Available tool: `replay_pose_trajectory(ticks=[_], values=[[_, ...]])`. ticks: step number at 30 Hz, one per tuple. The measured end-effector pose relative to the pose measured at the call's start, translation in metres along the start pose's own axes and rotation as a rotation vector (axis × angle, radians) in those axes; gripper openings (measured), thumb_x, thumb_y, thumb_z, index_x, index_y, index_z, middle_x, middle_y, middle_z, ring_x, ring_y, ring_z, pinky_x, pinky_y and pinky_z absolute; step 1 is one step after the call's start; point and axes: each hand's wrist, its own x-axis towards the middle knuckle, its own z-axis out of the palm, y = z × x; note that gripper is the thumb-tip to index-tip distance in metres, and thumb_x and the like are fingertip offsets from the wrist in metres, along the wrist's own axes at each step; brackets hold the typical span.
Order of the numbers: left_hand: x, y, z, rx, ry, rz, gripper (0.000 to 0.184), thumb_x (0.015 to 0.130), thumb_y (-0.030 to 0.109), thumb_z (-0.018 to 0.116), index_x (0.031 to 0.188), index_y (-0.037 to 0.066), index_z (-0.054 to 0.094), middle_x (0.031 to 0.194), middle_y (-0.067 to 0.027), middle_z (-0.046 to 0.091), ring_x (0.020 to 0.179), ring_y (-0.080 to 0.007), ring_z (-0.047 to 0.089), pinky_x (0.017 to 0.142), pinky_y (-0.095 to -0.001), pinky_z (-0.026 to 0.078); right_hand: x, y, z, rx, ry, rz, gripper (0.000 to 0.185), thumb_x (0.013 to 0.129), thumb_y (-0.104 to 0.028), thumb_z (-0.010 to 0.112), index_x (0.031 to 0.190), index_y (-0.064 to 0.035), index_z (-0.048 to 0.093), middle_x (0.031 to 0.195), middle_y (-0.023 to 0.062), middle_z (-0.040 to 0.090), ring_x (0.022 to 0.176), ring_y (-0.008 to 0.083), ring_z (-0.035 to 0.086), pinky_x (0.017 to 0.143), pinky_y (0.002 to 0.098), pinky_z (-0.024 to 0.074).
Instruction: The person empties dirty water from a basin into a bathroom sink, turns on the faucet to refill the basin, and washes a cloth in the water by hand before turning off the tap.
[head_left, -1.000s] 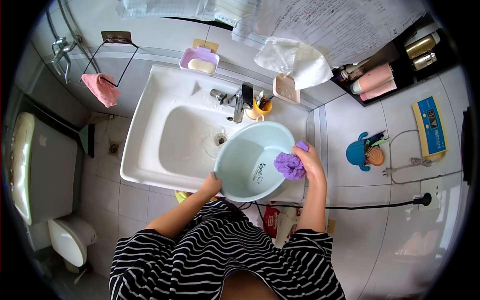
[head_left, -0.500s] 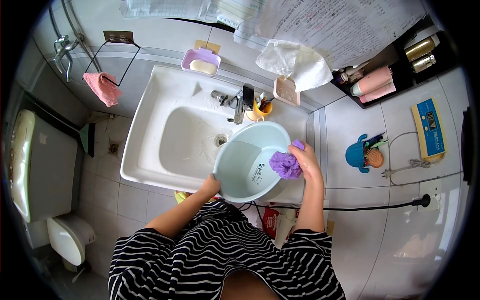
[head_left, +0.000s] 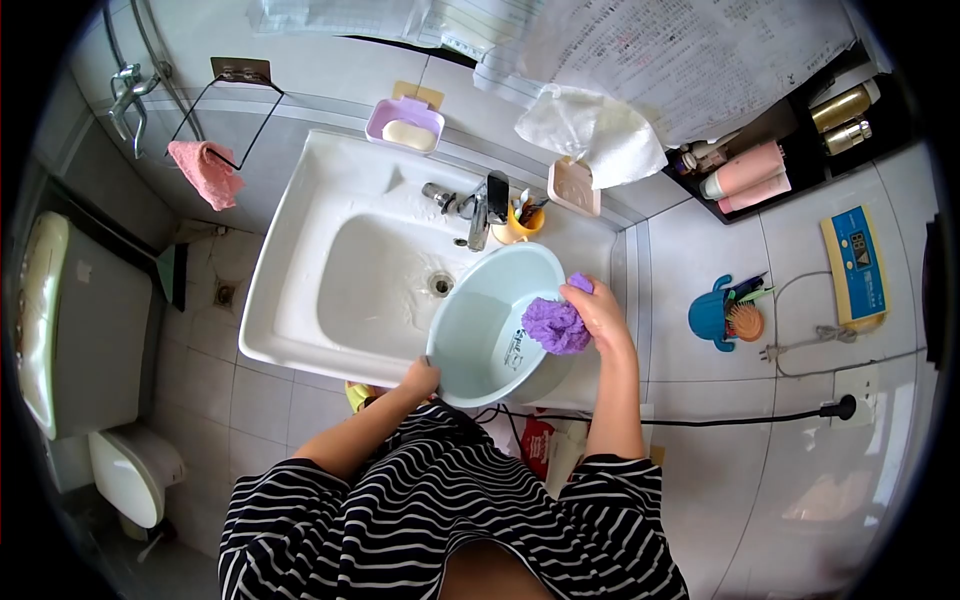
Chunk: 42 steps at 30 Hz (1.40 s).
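At the white sink, left hand closed on pale basin rim; right hand closed around purple cloth.

Pale blue round plastic basin with dark lettering, bunched purple cloth, and yeah, black-and-white striped shirt.

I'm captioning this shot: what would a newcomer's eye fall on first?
Probably the purple cloth, bunched in the right grip over the basin. Then the pale basin itself, over the sink's right part, with the left grip at its rim. Perhaps also the pink cloth hanging at upper left.
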Motion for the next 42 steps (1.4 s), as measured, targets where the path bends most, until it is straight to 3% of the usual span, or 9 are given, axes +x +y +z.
replay_pose_trajectory(ticks=[11, 16, 20, 23, 26, 29, 36, 42], values=[[-0.006, 0.007, -0.003, 0.003, -0.022, -0.017, 0.042, 0.076, 0.019, 0.043, 0.11, -0.006, 0.05, 0.1, -0.0281, 0.058, 0.095, -0.0379, 0.057, 0.083, -0.0396, 0.044, 0.006, -0.017, 0.006, -0.048, -0.099, 0.035, 0.024, 0.077, -0.023, 0.061, 0.087, -0.0023, 0.056, 0.077, 0.0007, 0.054, 0.069, 0.0097, 0.05, 0.065, 0.0255, 0.0417], [-0.001, 0.003, -0.003, -0.155, -0.108, -0.105, 0.041, 0.076, 0.019, 0.044, 0.108, -0.006, 0.052, 0.095, -0.0254, 0.06, 0.088, -0.0339, 0.06, 0.076, -0.0378, 0.046, 0.007, -0.028, 0.018, -0.029, -0.117, 0.001, 0.025, 0.078, -0.024, 0.061, 0.088, -0.0022, 0.057, 0.077, 0.0004, 0.055, 0.069, 0.0093, 0.05, 0.065, 0.0252, 0.0417], [-0.001, 0.002, -0.006, -0.223, -0.141, -0.087, 0.038, 0.076, 0.019, 0.045, 0.104, -0.006, 0.055, 0.088, -0.0226, 0.061, 0.081, -0.0304, 0.06, 0.073, -0.0358, 0.047, 0.009, -0.039, 0.029, -0.028, -0.145, -0.021, 0.03, 0.078, -0.023, 0.059, 0.094, 0.0024, 0.057, 0.081, 0.0029, 0.058, 0.071, 0.0099, 0.052, 0.065, 0.0258, 0.0426], [0.015, -0.019, 0.004, -0.348, -0.171, -0.043, 0.034, 0.075, 0.018, 0.045, 0.099, -0.003, 0.057, 0.075, -0.0183, 0.059, 0.063, -0.0274, 0.058, 0.059, -0.0354, 0.048, 0.008, -0.05, 0.036, -0.019, -0.173, -0.036, 0.029, 0.079, -0.023, 0.059, 0.093, 0.0023, 0.058, 0.08, 0.0017, 0.058, 0.07, 0.0093, 0.051, 0.065, 0.0252, 0.0419], [-0.007, 0.004, -0.008, -0.512, -0.285, -0.136, 0.027, 0.075, 0.017, 0.046, 0.09, 0.0, 0.059, 0.063, -0.0129, 0.053, 0.046, -0.0236, 0.051, 0.041, -0.0342, 0.042, 0.012, -0.054, 0.04, -0.024, -0.208, -0.038, 0.028, 0.08, -0.023, 0.059, 0.092, 0.001, 0.059, 0.08, 0.0005, 0.058, 0.071, 0.0085, 0.051, 0.065, 0.0247, 0.0413], [-0.002, 0.001, -0.003, -0.518, -0.365, -0.149, 0.021, 0.076, 0.017, 0.046, 0.082, 0.001, 0.059, 0.058, -0.0088, 0.048, 0.035, -0.0204, 0.042, 0.032, -0.0328, 0.033, 0.013, -0.058, 0.042, -0.045, -0.216, -0.029, 0.025, 0.081, -0.024, 0.06, 0.093, -0.0018, 0.059, 0.082, -0.0005, 0.058, 0.073, 0.0078, 0.052, 0.067, 0.0242, 0.0413], [-0.022, 0.019, -0.01, -0.659, -0.487, -0.257, 0.018, 0.08, 0.022, 0.05, 0.078, 0.007, 0.061, 0.063, -0.0017, 0.048, 0.053, -0.0137, 0.045, 0.04, -0.0257, 0.035, 0.013, -0.052, 0.037, 0.017, -0.169, -0.032, 0.025, 0.081, -0.022, 0.06, 0.094, -0.0005, 0.059, 0.082, -0.0003, 0.057, 0.072, 0.0076, 0.05, 0.066, 0.024, 0.0408], [-0.013, 0.019, -0.033, -0.659, -0.423, -0.22, 0.016, 0.076, 0.013, 0.053, 0.089, 0.006, 0.06, 0.075, -0.006, 0.052, 0.059, -0.0168, 0.048, 0.046, -0.0291, 0.041, -0.002, -0.039, 0.019, 0.129, 0.004, -0.028, 0.022, 0.081, -0.02, 0.06, 0.09, 0.0001, 0.059, 0.08, -0.0005, 0.057, 0.071, 0.0075, 0.049, 0.065, 0.0237, 0.0405]])
